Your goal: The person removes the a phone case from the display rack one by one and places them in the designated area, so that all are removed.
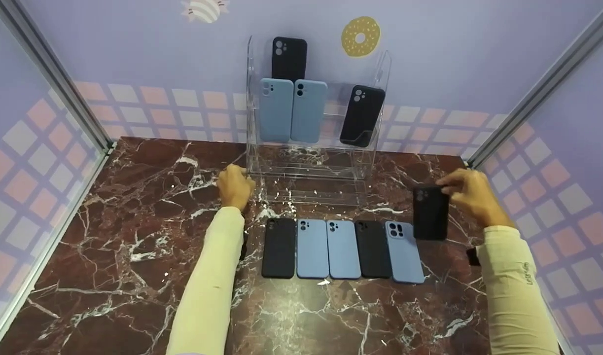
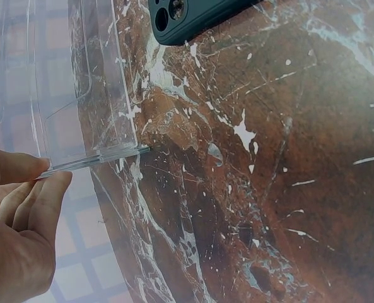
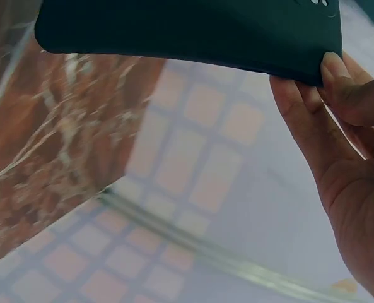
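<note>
My left hand (image 1: 235,187) pinches the side edge of a clear acrylic display stand (image 2: 89,158) between thumb and fingers. Over on the right, my right hand (image 1: 471,195) holds a black phone case (image 1: 430,214) by its upper corner, thumb on one face and fingers behind, as the right wrist view shows. That case hangs upright beside a row on the marble table: a black case (image 1: 279,248), two light blue cases (image 1: 312,249), another black case (image 1: 373,249) and a blue case with a larger camera cutout (image 1: 405,252).
On the stand's tiers lean a black case (image 1: 289,58) at the top, two light blue cases (image 1: 275,111) below it and a black case (image 1: 362,116) at the right. Patterned wall panels (image 1: 183,54) close in the marble table (image 1: 133,296) at the back and both sides.
</note>
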Demonstrator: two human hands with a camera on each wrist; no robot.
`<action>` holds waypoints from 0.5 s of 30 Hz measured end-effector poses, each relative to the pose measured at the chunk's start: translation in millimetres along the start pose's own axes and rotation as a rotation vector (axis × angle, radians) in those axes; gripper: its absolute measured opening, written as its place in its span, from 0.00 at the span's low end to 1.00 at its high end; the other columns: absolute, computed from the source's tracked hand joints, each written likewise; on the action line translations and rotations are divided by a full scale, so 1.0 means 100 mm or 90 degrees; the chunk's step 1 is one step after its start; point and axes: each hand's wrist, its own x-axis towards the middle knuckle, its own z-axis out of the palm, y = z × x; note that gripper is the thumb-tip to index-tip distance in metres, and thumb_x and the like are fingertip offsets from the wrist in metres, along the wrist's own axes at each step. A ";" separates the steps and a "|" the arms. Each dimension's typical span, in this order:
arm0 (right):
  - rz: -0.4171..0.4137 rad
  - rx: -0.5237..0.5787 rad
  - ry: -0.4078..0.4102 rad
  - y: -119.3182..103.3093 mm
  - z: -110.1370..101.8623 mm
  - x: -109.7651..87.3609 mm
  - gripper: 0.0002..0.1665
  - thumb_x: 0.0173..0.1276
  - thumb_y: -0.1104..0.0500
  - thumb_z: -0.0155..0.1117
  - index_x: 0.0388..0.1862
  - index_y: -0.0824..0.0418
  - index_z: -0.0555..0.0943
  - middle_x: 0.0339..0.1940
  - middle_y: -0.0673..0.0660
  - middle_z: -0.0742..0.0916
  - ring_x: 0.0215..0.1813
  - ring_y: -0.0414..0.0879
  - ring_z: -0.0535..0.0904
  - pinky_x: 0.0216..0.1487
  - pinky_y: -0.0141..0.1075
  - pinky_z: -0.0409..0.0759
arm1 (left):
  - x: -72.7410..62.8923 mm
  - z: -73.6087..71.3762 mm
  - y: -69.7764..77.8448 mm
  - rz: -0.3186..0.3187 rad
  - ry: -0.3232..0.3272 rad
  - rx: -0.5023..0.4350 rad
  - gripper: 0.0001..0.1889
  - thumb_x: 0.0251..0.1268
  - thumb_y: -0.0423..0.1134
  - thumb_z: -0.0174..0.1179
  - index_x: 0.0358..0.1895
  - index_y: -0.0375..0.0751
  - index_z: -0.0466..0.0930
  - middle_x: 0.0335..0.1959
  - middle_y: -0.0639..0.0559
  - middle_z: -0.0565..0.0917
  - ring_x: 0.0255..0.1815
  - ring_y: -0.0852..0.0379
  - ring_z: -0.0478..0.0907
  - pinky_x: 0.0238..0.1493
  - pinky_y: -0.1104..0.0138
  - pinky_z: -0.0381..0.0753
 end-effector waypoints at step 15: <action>0.093 -0.005 -0.125 0.56 0.03 -0.20 0.09 0.60 0.77 0.65 0.40 0.79 0.85 0.35 0.73 0.88 0.31 0.47 0.82 0.30 0.28 0.77 | 0.00 -0.01 0.01 0.000 -0.005 -0.002 0.15 0.56 0.28 0.64 0.48 0.29 0.87 0.46 0.34 0.87 0.49 0.28 0.81 0.54 0.45 0.78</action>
